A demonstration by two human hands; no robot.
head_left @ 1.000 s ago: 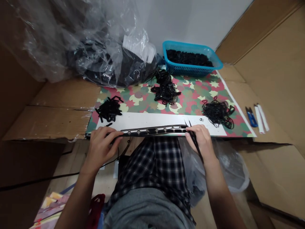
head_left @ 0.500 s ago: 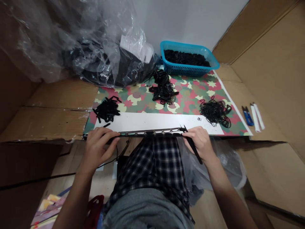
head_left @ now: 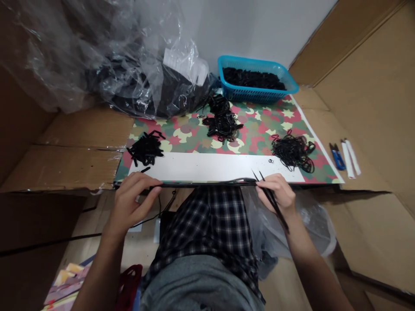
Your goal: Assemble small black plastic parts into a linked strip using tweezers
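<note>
No lettering can be read. Well beyond the left hand [head_left: 132,198] and somewhat to its right, a white paper [head_left: 181,65] at the clear plastic bag [head_left: 158,88] shows faint marks, too blurred to make out; nearer the body and left of that hand, a colourful printed item [head_left: 66,287] bears illegible red marks.

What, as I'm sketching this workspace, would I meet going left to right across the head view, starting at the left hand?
Left hand → thin black strip → right hand holding black tweezers → blue-handled cutters → two slender white items.
</note>
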